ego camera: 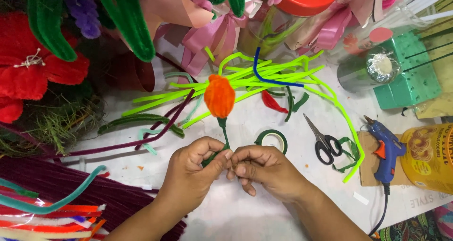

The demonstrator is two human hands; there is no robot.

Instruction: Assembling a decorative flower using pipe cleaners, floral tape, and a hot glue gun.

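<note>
An orange pipe-cleaner flower bud (219, 95) stands upright on a dark green stem (222, 130) at the middle of the white table (245, 212). My left hand (196, 170) pinches the lower part of the stem between thumb and fingers. Touching it from the right, my right hand (266, 170) grips the same stem end with curled fingers. A roll of green floral tape (272, 139) lies just behind my right hand.
Lime green pipe cleaners (264, 76) spread behind the bud, with one blue one (264, 76). Black-handled scissors (323, 142) and a blue glue gun (387, 149) lie at right. Maroon and mixed pipe cleaners (56, 198) pile at left. Red flowers (28, 71), ribbons and jars crowd the back.
</note>
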